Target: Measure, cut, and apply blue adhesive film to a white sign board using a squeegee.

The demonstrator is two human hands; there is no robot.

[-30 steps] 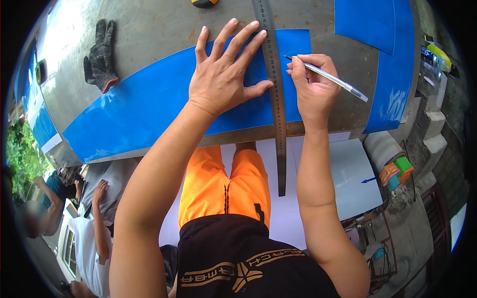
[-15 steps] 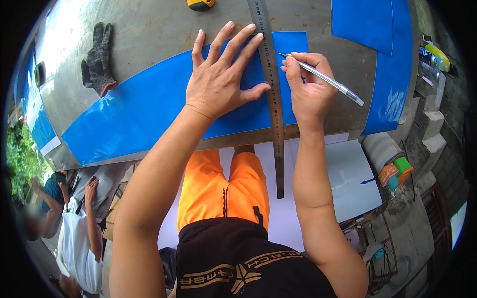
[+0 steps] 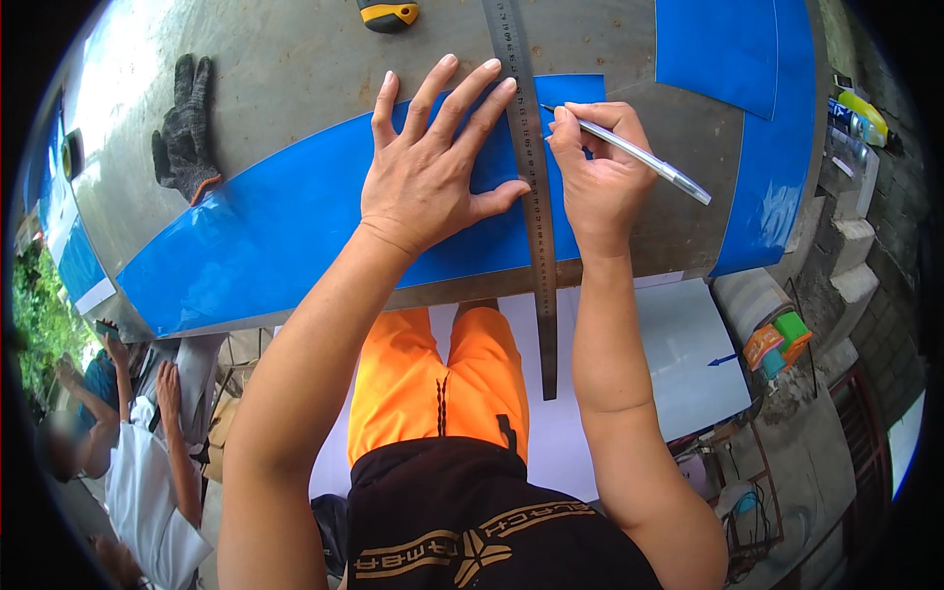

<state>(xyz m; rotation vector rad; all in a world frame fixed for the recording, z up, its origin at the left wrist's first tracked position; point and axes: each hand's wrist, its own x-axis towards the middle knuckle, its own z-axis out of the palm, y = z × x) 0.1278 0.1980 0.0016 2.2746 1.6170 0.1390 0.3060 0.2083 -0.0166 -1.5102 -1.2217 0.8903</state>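
Observation:
My left hand [image 3: 433, 162] lies flat with spread fingers on a blue film strip [image 3: 285, 221] covering a grey metal sheet [image 3: 285, 69]. Its fingertips and thumb press against a long steel ruler [image 3: 533, 197] that runs from the top of the sheet down past its near edge. My right hand [image 3: 600, 177] grips a silver pen [image 3: 639, 157], with the tip touching the film right beside the ruler's right edge.
A dark work glove [image 3: 182, 128] lies on the sheet at the left. A yellow tape measure [image 3: 388, 14] sits at the top edge. More blue film [image 3: 747, 88] covers the right end. White boards [image 3: 688, 364] lie below. Two other people [image 3: 118, 442] sit at lower left.
The pen tip has slid farther up along the ruler's right edge. My left hand stays pressed on the ruler and film.

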